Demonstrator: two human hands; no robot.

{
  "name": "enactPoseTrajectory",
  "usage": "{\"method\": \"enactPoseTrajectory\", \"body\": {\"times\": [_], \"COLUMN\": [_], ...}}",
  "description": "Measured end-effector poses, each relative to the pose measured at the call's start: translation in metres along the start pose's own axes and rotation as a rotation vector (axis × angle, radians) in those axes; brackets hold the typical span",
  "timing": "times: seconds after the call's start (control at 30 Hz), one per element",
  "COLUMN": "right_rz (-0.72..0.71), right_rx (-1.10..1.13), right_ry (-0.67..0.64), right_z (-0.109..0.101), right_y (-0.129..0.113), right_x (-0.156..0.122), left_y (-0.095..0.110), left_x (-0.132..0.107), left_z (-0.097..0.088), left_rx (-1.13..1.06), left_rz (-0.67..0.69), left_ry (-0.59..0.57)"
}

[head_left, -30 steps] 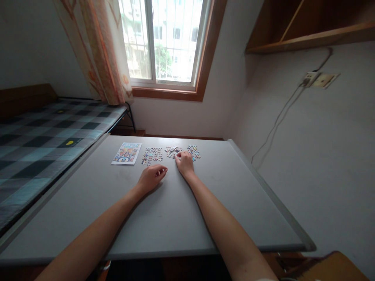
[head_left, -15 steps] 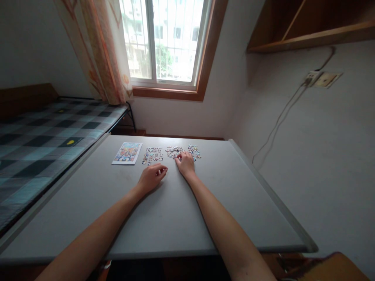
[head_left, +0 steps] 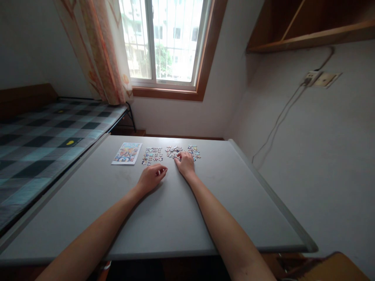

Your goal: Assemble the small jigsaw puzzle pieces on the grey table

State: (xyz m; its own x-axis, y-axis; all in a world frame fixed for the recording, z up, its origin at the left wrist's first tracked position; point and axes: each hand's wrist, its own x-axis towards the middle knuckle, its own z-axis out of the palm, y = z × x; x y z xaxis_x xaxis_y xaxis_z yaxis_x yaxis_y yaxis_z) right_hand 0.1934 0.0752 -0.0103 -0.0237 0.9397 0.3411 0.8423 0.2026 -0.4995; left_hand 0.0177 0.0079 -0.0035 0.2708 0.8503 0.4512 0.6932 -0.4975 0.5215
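Note:
Small jigsaw puzzle pieces lie on the grey table in three groups: a left group (head_left: 152,154), a middle pile (head_left: 173,150) and a right group (head_left: 194,149). My left hand (head_left: 150,176) rests on its side just nearer than the left group, thumb and fingertips drawn together in a pinch. Whether a piece is between them is too small to tell. My right hand (head_left: 185,163) lies palm down at the near edge of the middle pile, thumb apart from its bent fingers, touching or just over the pieces. It covers part of the pile and of the right group.
A colourful picture sheet (head_left: 127,153) lies left of the pieces on the table (head_left: 164,218). To the left is a bed with a checked mattress (head_left: 73,125). A wall socket with a hanging cord (head_left: 283,113) and a wooden shelf (head_left: 310,37) are at the right.

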Motion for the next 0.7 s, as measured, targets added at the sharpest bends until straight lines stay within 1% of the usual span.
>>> {"method": "enactPoseTrajectory", "body": {"times": [0.37,0.47,0.57,0.7], "right_rz": [-0.020,-0.029,-0.053,-0.106], "right_rx": [-0.004,0.024,0.118,0.342], "right_ry": [0.007,0.018,0.038,0.073], "right_z": [0.0008,0.0015,0.0025,-0.0001], "right_y": [0.0011,0.0014,0.0031,0.0051], "right_x": [-0.0002,0.0003,0.0012,-0.0025], "left_y": [-0.0009,-0.0010,-0.0009,-0.0012], "left_x": [-0.0004,-0.0004,-0.0004,0.0004], "left_z": [0.0006,0.0007,0.0005,-0.0004], "left_rx": [-0.005,-0.005,-0.007,-0.047], "left_rz": [-0.003,-0.004,-0.009,-0.049], "left_ry": [-0.011,-0.010,-0.001,0.018]}}
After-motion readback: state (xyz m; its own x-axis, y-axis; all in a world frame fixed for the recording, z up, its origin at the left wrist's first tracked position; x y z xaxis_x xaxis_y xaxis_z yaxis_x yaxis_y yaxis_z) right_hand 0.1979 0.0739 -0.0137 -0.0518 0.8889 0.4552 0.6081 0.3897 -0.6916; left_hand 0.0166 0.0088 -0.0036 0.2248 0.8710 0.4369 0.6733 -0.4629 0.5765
